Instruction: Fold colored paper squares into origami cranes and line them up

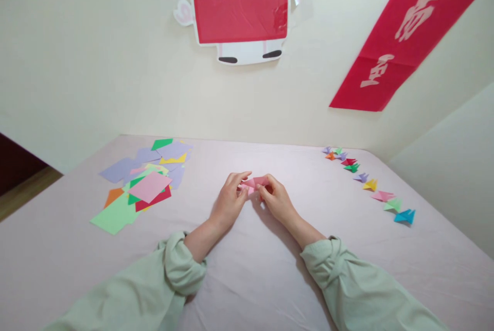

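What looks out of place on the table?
Only the coloured paper sheets on the left: they overlap at mixed angles, not stacked. The folded pieces form a neat row. The left hand and right hand pinch a pink paper.

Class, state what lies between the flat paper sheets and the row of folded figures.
In the head view, the left hand and right hand lie there, together pinching a pink paper over the table.

Pale pink bench (247, 279) set into a corner of cream walls (96, 63). Above the bench, a red poster (239, 1) edged in white; up to its right, a slanting red banner (405, 32) with pale characters. Left of the bench, a strip of brown floor (27, 192). Soft, even light.
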Demonstrator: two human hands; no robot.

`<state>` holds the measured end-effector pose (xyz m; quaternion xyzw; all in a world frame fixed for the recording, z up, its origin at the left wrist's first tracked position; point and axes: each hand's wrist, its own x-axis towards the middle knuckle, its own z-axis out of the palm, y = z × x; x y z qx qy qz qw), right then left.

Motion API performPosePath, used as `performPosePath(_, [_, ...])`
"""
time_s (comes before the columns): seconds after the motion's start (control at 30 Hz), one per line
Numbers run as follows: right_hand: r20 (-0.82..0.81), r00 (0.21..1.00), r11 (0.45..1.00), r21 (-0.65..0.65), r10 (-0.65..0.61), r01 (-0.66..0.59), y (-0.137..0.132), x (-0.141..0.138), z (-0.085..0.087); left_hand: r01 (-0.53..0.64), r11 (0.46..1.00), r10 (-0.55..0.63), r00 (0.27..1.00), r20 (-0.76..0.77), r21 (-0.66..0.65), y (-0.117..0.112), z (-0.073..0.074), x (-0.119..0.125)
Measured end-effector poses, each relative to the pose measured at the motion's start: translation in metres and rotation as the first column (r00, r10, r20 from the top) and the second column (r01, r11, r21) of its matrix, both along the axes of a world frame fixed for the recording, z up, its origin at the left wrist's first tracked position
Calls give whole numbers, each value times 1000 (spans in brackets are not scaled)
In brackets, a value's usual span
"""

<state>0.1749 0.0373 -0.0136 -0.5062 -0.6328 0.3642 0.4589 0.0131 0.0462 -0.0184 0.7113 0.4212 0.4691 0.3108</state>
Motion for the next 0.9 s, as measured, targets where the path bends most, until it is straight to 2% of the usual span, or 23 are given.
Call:
performPosePath(0.1, [-14,1000,1000,7,-6,6,0,0,-2,-3,995,9,998,-59,102,-2,3,0])
performPosePath(0.17, [-25,1000,1000,19,-5,5,0,0,-3,-1,993,9,998,-65,122,-3,4,0])
performPosePath(0.5, [-117,992,999,-14,40,-42,2,0,-4,2,999,0,999,-44,42,-2,1,2])
performPosePath(0.9, [-107,994,999,-14,39,-40,4,2,-7,34,999,-34,998,-44,12,-3,2,2])
